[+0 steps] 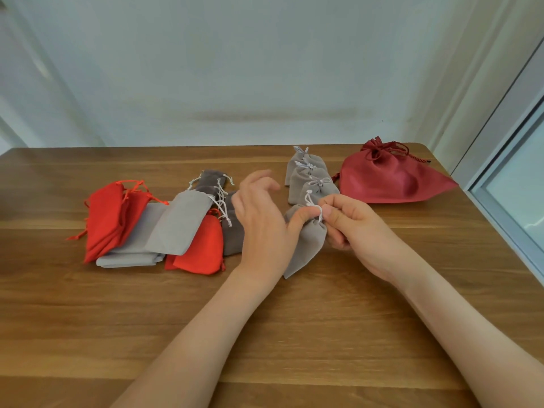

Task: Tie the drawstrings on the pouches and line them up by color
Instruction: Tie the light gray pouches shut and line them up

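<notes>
Pinching the white drawstring (320, 209) at the gathered neck of a grey pouch (306, 248), the right hand (356, 231) has its thumb and forefinger closed on the cord, with its other fingers curled beneath. The left hand (265, 228) sets its thumb against that neck from 9 o'clock. Its other fingers are lifted and spread, touching nothing, and they look slightly blurred.

The pouch is near the middle of the wooden table (323, 334), its bottom pointing to 7 o'clock; whether it rests flat I cannot tell. At its 12 o'clock, three tied grey pouches (309, 175) run in a row toward the far edge. A large dark red bag (382, 181) lies at 2 o'clock. At 9 o'clock is a loose heap of red and grey pouches (176, 228).
</notes>
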Action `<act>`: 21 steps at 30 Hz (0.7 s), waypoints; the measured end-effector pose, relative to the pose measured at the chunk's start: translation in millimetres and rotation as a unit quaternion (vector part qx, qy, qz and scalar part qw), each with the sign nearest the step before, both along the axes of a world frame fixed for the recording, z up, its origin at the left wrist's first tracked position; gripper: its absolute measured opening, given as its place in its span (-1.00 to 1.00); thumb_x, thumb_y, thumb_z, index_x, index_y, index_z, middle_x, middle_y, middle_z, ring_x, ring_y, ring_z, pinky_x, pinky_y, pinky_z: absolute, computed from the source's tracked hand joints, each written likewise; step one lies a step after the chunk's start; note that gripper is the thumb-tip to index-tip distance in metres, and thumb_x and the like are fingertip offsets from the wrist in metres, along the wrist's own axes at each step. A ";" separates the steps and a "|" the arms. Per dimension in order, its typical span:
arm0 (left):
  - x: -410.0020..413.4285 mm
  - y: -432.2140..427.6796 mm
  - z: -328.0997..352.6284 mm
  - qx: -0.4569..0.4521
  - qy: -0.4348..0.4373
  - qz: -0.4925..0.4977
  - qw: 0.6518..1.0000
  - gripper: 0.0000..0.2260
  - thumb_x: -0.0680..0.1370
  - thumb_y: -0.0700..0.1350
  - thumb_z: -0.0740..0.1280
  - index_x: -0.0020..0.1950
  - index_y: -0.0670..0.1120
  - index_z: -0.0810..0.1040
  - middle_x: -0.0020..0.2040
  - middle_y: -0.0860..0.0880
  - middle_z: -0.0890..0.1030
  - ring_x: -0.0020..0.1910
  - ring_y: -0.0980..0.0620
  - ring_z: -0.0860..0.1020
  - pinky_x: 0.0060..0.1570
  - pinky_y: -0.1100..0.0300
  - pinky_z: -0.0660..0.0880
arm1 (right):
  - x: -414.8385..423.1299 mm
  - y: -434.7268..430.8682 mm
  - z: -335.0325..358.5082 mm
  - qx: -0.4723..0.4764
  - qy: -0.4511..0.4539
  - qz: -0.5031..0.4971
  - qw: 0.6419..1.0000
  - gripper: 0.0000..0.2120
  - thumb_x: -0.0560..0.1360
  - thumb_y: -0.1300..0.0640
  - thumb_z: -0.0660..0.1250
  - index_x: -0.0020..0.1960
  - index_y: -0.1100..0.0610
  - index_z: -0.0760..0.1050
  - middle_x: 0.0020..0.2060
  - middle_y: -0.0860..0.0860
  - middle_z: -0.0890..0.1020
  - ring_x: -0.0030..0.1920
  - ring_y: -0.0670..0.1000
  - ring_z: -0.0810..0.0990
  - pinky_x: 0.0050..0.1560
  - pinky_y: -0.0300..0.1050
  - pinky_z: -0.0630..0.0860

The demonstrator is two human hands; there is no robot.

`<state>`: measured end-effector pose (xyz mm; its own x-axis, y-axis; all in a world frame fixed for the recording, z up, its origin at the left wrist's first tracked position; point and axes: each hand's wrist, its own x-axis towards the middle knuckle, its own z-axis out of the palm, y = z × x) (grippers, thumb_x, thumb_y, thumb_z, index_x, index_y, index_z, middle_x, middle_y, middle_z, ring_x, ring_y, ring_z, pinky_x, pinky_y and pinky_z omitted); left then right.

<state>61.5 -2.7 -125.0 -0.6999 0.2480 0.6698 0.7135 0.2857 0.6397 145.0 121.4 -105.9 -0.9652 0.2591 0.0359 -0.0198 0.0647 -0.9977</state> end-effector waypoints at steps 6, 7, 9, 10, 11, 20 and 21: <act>1.5 -0.4 -1.7 -0.070 0.036 -0.031 0.996 -0.85 0.47 0.09 0.34 -0.11 0.04 0.55 0.25 -0.08 0.37 0.10 0.03 0.34 0.12 0.16 0.24 | 1.4 -1.1 0.3 0.000 0.006 0.001 1.000 -0.84 0.62 0.19 0.14 -0.11 0.17 0.41 -0.57 -0.04 0.33 -0.51 -0.10 0.21 -0.46 -0.24 0.16; 1.2 -0.7 -1.7 -0.072 0.052 -0.031 0.996 -0.85 0.48 0.06 0.34 -0.15 0.00 0.57 0.22 -0.07 0.41 0.08 0.03 0.35 0.09 0.17 0.22 | 1.5 -1.5 0.9 0.004 0.004 -0.005 1.000 -0.83 0.62 0.19 0.14 -0.12 0.16 0.41 -0.57 -0.04 0.34 -0.52 -0.09 0.23 -0.46 -0.25 0.17; -0.5 -0.4 -1.3 -0.083 0.076 -0.020 0.993 -0.80 0.48 0.02 0.31 -0.23 -0.08 0.57 0.13 -0.06 0.50 0.03 0.05 0.37 0.03 0.21 0.18 | 1.1 -3.0 1.4 0.033 -0.009 -0.027 0.999 -0.82 0.63 0.19 0.13 -0.14 0.14 0.39 -0.56 -0.03 0.39 -0.52 -0.08 0.30 -0.46 -0.24 0.23; -0.8 0.0 -1.5 -0.090 0.083 -0.018 0.992 -0.78 0.49 0.01 0.29 -0.25 -0.11 0.56 0.09 -0.07 0.54 0.02 0.03 0.39 0.01 0.20 0.19 | 0.8 -4.0 1.6 0.060 -0.018 -0.041 0.997 -0.83 0.63 0.19 0.13 -0.14 0.13 0.39 -0.55 -0.03 0.44 -0.52 -0.07 0.36 -0.46 -0.23 0.28; 0.0 0.5 -1.6 -0.096 0.086 -0.020 0.991 -0.77 0.50 -0.01 0.27 -0.24 -0.14 0.54 0.07 -0.08 0.56 0.02 0.01 0.43 0.02 0.18 0.23 | 0.3 -5.1 1.9 0.083 -0.027 -0.053 0.995 -0.83 0.63 0.19 0.13 -0.13 0.13 0.38 -0.53 -0.02 0.49 -0.51 -0.04 0.43 -0.48 -0.22 0.31; 3.7 -0.2 2.7 -0.105 -0.088 -0.049 0.989 -0.90 0.60 -0.22 0.20 -0.11 -0.12 0.34 -0.09 -0.07 0.57 -0.08 -0.05 0.51 -0.20 0.27 0.29 | -1.7 3.2 0.6 0.245 -0.072 -0.178 0.950 -0.88 0.62 0.17 0.13 -0.08 0.13 0.39 -0.33 0.11 0.58 -0.50 -0.02 0.50 -0.49 -0.12 0.39; 5.8 0.7 3.1 -0.109 -0.083 -0.048 0.989 -0.87 0.61 -0.20 0.20 -0.12 -0.11 0.31 -0.15 -0.08 0.53 -0.14 -0.05 0.48 -0.25 0.22 0.26 | -1.8 5.7 0.6 0.261 -0.076 -0.190 0.943 -0.88 0.61 0.15 0.14 -0.08 0.12 0.39 -0.31 0.11 0.57 -0.47 0.00 0.50 -0.48 -0.14 0.41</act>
<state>67.3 -1.9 -121.8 -0.7616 0.4455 0.4706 0.6346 0.3659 0.6807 143.2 127.2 -105.3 -0.8106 0.5723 0.1241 0.2439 0.5225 -0.8170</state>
